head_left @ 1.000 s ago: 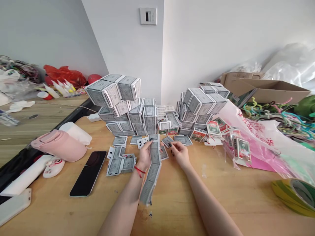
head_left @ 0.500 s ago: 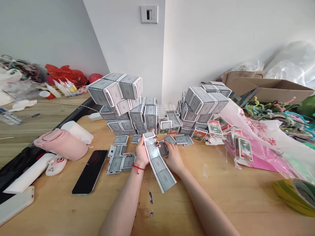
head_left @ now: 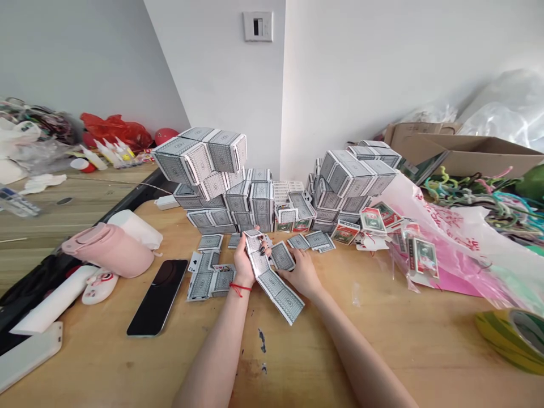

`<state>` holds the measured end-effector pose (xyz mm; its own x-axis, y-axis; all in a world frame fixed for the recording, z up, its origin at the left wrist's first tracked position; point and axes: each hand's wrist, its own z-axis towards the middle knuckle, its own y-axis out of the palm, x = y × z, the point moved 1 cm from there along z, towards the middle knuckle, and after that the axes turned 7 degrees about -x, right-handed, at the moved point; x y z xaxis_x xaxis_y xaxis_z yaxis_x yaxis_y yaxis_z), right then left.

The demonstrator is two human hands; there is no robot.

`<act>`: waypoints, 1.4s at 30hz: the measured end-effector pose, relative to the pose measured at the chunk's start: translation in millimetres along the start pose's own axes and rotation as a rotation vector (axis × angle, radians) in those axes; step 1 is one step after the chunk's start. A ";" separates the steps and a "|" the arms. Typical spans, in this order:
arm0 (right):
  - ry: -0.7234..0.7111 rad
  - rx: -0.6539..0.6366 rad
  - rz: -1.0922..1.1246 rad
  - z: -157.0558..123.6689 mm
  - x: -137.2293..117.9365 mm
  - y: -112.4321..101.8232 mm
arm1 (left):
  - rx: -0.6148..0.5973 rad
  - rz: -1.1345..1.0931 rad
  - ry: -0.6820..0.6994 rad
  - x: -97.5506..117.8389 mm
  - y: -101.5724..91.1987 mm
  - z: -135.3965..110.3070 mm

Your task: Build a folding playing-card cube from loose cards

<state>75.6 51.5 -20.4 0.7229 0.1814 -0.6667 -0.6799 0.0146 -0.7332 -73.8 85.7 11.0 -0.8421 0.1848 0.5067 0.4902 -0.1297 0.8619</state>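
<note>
My left hand (head_left: 243, 264) is closed around a folded strip of joined playing cards (head_left: 281, 293), grey patterned backs up, its long end slanting down to the right over the table. My right hand (head_left: 306, 276) pinches a single playing card (head_left: 282, 256), back side up, close beside the strip. Loose cards (head_left: 314, 240) lie beyond my right hand. To the left of my left hand are more cards (head_left: 203, 282), some face up. Behind both hands stand card-covered blocks, one stack (head_left: 221, 153) at the left and another (head_left: 346, 177) at the right.
At left lie a black phone (head_left: 157, 297), a pink tumbler (head_left: 111, 252) and a white mouse-shaped thing (head_left: 99, 286). Red card boxes (head_left: 373, 220) and pink-white plastic (head_left: 450, 243) cover the right. A yellow-green tape roll (head_left: 495, 334) sits at the right edge.
The strip has bent more at its middle, and its lower end has lifted slightly. The card at my right hand has turned and shows its whole back more clearly.
</note>
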 end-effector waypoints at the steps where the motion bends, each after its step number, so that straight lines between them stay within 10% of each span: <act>1: 0.009 -0.034 0.012 0.6 1.2 -1.1 | -0.001 -0.008 0.012 0.2 -0.8 0.2; 14: 0.265 -0.265 1.380 -5.6 31.8 -33.8 | 0.193 -0.101 0.164 3.2 -11.2 7.2; 22: 0.149 -0.361 1.595 -7.5 19.5 -27.9 | 0.274 0.056 0.116 -5.2 -13.6 8.6; 34: 0.251 -0.013 1.749 -4.8 24.4 -31.8 | -0.207 0.384 -0.281 -32.0 -1.1 -12.7; 42: 0.302 0.182 1.606 -3.6 36.3 -37.3 | -0.360 0.665 -0.306 -27.3 -2.4 -14.0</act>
<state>127.6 54.0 -17.7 -0.7120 -0.0627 -0.6994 -0.7009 0.1245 0.7024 -55.2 67.3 -5.2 -0.2760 0.2097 0.9380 0.7196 -0.6019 0.3463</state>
